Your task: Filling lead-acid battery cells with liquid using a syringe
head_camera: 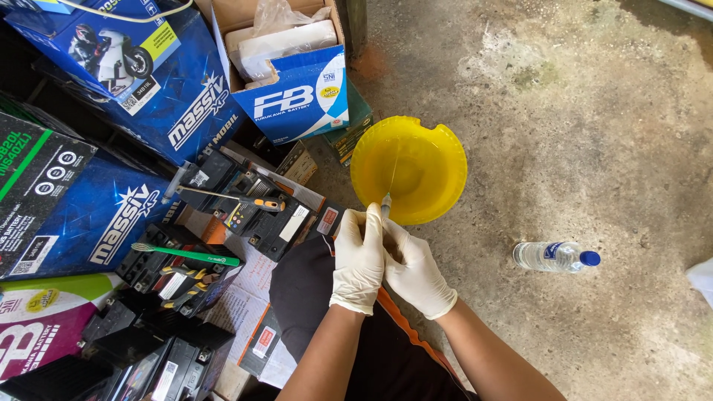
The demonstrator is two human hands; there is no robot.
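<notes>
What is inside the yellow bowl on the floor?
The yellow bowl holds clear, yellow-tinted liquid; a thin stream falls into it from the syringe that both gloved hands hold. The syringe's body is covered by the gloves.

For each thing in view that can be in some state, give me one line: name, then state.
left hand: gloved, closed around a thin tube
right hand: gloved, gripping the same tube lower down
thin tube: upright, tip over the basin
yellow basin: on the floor, holding yellowish liquid
plastic bottle: lying on its side, blue cap on
open carton: flaps open, wrapped item inside
green toothbrush: lying flat on the batteries
</notes>
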